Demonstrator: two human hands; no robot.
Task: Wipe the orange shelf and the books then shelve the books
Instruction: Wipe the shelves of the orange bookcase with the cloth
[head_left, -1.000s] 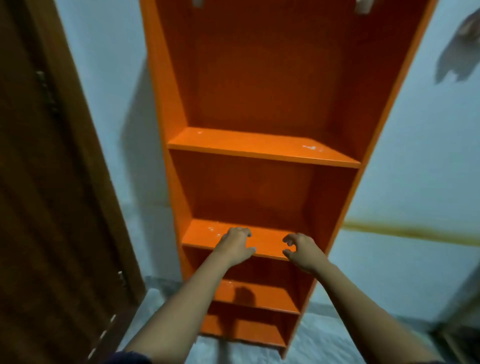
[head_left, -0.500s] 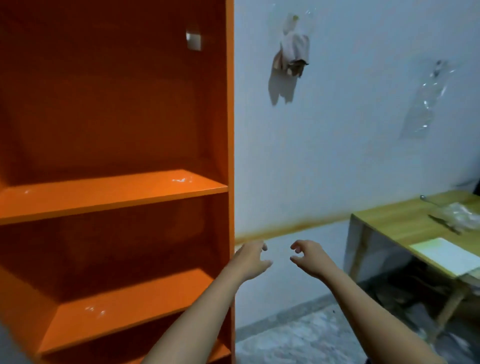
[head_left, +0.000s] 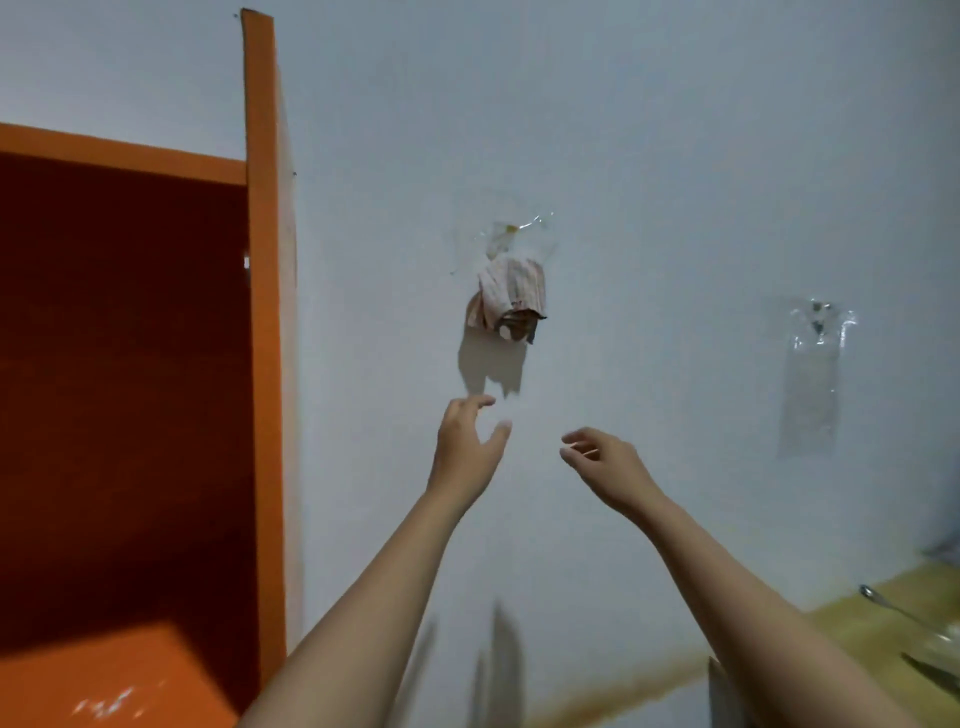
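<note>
The orange shelf (head_left: 262, 332) fills the left of the view, its upper compartment bare and a dusty board (head_left: 109, 686) at the bottom left. A crumpled striped cloth (head_left: 511, 299) hangs on the white wall under clear tape. My left hand (head_left: 467, 441) is raised just below the cloth, fingers spread and holding nothing. My right hand (head_left: 602, 462) is lifted beside it, lower and to the right, fingers loosely bent and holding nothing. No books are in view.
A clear plastic bag (head_left: 813, 374) is taped to the wall at the right. A wooden table corner (head_left: 883, 629) with a metal utensil and clear plastic shows at the bottom right.
The view swung right and upward from the shelf to the wall. Both hands left the shelf's boards and rose toward the hanging cloth.
</note>
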